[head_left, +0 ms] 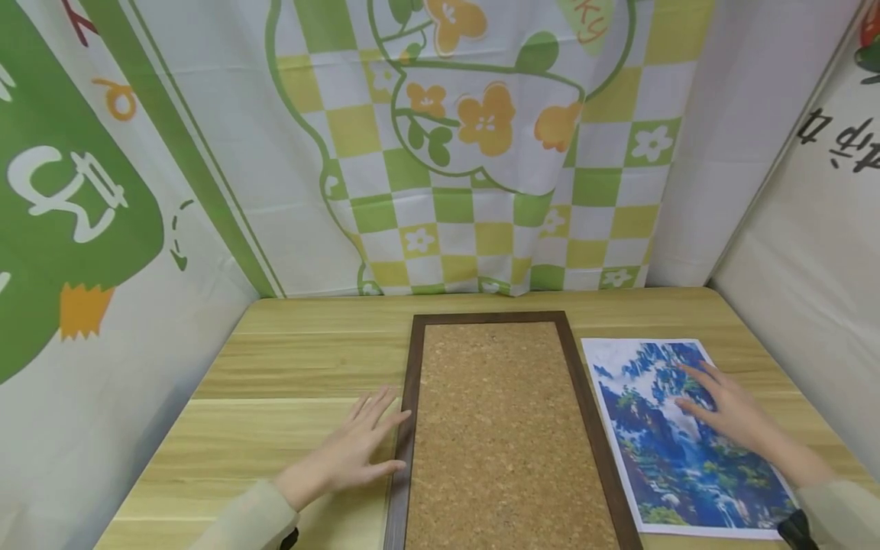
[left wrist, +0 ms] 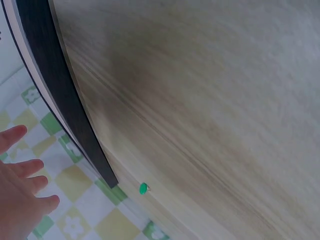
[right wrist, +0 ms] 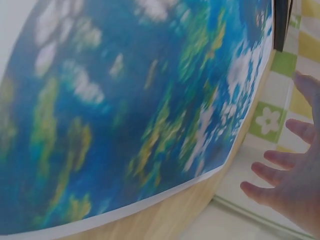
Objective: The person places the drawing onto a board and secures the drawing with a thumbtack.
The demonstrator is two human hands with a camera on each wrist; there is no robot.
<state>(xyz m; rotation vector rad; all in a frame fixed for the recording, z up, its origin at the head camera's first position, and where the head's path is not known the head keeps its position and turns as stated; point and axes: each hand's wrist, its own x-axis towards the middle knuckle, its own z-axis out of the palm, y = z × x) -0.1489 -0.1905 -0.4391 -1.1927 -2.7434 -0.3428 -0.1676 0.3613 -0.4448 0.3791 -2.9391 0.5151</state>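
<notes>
A person wears plain, pale grey-green sleeves, the left sleeve (head_left: 249, 521) and right sleeve (head_left: 842, 513) both ending short of bare hands, left hand (head_left: 347, 456) and right hand (head_left: 739, 416). A black left wrist piece (head_left: 289, 539) peeks out; a black right wrist piece (head_left: 796, 529) shows more fully.

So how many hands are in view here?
2: the left hand is at the corkboard's left edge, and the right hand is over the printed landscape picture.
</notes>
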